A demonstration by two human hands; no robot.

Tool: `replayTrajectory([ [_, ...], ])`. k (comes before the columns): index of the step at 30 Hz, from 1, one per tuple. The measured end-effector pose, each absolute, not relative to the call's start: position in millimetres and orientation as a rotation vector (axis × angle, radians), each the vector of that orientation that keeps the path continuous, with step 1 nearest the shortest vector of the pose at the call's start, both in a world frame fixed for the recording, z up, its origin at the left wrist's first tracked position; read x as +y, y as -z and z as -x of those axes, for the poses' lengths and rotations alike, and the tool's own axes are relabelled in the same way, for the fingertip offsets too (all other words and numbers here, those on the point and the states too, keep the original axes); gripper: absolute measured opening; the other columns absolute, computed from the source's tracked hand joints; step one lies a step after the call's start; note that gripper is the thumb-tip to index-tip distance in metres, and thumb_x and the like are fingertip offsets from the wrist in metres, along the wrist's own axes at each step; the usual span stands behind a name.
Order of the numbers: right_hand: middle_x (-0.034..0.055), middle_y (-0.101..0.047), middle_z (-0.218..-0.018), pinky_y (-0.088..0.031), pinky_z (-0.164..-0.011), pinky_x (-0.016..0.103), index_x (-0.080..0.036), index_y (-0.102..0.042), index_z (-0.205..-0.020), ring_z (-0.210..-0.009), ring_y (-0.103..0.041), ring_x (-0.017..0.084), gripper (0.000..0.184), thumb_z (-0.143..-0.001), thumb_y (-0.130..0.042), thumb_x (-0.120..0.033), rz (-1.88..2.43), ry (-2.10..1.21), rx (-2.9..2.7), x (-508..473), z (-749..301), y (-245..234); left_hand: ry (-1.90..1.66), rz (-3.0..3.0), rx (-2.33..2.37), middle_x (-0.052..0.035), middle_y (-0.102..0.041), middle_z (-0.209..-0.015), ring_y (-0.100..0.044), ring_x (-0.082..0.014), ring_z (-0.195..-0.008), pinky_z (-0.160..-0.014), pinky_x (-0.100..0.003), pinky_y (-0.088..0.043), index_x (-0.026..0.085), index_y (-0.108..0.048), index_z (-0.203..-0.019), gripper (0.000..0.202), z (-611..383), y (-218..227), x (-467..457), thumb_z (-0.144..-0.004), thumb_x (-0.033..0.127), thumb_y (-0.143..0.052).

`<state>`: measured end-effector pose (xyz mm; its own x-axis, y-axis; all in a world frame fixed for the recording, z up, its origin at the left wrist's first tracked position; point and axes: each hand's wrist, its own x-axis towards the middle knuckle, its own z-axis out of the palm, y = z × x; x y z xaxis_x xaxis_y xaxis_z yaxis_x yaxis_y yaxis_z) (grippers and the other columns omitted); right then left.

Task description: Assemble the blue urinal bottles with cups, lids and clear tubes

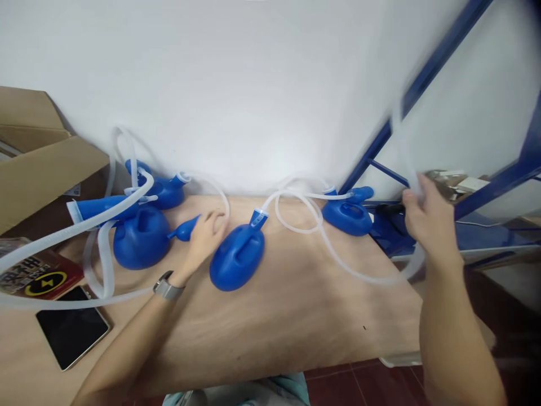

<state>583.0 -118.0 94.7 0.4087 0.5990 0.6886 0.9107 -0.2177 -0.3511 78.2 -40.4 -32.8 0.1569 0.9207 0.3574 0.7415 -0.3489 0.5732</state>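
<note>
In front of me lies a blue plastic urinal bottle (237,258) with a handle; a clear hose leads from its neck to the right. My right hand (431,223), raised at the table's right end, is closed around that clear hose (363,276), whose upper end is blurred. My left hand (207,234) has its fingers curled around the wide end of a small blue funnel (184,230), partly hidden by the hand. Left of it stands another blue urinal bottle (141,238), with one more bottle (167,193) behind it. A further blue bottle (347,217) sits at the right back.
An open cardboard box (54,163) stands at the left. Looping hoses (105,259) cross the left side, over a dark tablet (74,330) and a red package (42,270). A blue metal frame (376,138) rises at the right. The wooden table (296,321) meets a white wall (253,84).
</note>
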Motion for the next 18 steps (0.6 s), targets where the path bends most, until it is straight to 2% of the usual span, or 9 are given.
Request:
replayTrajectory([
  [2,0.0229,-0.074,-0.134,-0.047,-0.094,0.048,-0.021,-0.057,-0.155,-0.119,-0.075,0.029,0.057,-0.106,-0.058,-0.05,1.983,0.449,-1.288,-117,-579,-71,-0.857,-2.218,1.892,-0.0208,-0.062,-0.141,-0.056,-0.0407,-0.134,-0.114,-0.053,-0.044,0.017,-0.06,-0.142,0.055,-47,33,-29,-0.102,0.051,-0.047],
  [4,0.0226,-0.078,-0.125,-0.05,-0.089,0.047,-0.023,-0.061,-0.152,-0.106,-0.078,0.03,0.052,-0.105,-0.061,-0.043,2.048,0.419,-1.292,-118,-579,-45,-0.686,-2.155,2.127,-0.0267,-0.055,-0.149,-0.052,-0.0488,-0.136,-0.109,-0.059,-0.045,0.014,-0.045,-0.157,0.073,-18,37,-18,-0.098,0.057,-0.051],
  [6,0.0213,-0.078,-0.125,-0.052,-0.085,0.044,-0.024,-0.063,-0.149,-0.103,-0.078,0.031,0.047,-0.104,-0.059,-0.038,2.064,0.386,-1.406,-122,-583,-21,-0.471,-2.085,2.19,-0.0292,-0.054,-0.15,-0.053,-0.0522,-0.134,-0.105,-0.06,-0.046,0.012,-0.039,-0.16,0.083,3,43,-10,-0.095,0.061,-0.054],
  [9,0.0183,-0.076,-0.132,-0.058,-0.082,0.042,-0.025,-0.061,-0.15,-0.104,-0.077,0.034,0.049,-0.104,-0.051,-0.037,2.095,0.346,-1.654,-132,-594,9,-0.218,-2.045,2.057,-0.0246,-0.062,-0.143,-0.06,-0.0474,-0.129,-0.105,-0.053,-0.048,0.017,-0.048,-0.155,0.079,11,52,-5,-0.091,0.062,-0.059],
  [12,0.0196,-0.073,-0.134,-0.062,-0.082,0.045,-0.02,-0.054,-0.154,-0.108,-0.076,0.037,0.055,-0.104,-0.042,-0.038,2.183,0.351,-1.704,-144,-612,28,-0.205,-2.0,2.01,-0.0205,-0.064,-0.142,-0.066,-0.0441,-0.123,-0.099,-0.05,-0.051,0.025,-0.049,-0.152,0.075,3,58,-4,-0.089,0.064,-0.061],
  [16,0.0277,-0.063,-0.144,-0.058,-0.096,0.059,-0.019,-0.052,-0.154,-0.125,-0.067,0.045,0.057,-0.101,-0.046,-0.038,2.318,0.383,-1.737,-155,-642,28,-0.261,-1.858,2.035,-0.0242,-0.069,-0.133,-0.067,-0.0525,-0.117,-0.095,-0.059,-0.051,0.023,-0.061,-0.139,0.075,2,60,6,-0.075,0.06,-0.075],
  [18,0.0362,-0.051,-0.154,-0.05,-0.103,0.07,-0.012,-0.046,-0.159,-0.138,-0.055,0.053,0.068,-0.099,-0.053,-0.044,2.407,0.567,-1.601,-150,-643,11,-0.317,-1.825,1.993,-0.0254,-0.072,-0.124,-0.067,-0.056,-0.115,-0.094,-0.061,-0.051,0.02,-0.067,-0.127,0.072,11,59,15,-0.064,0.052,-0.084],
])
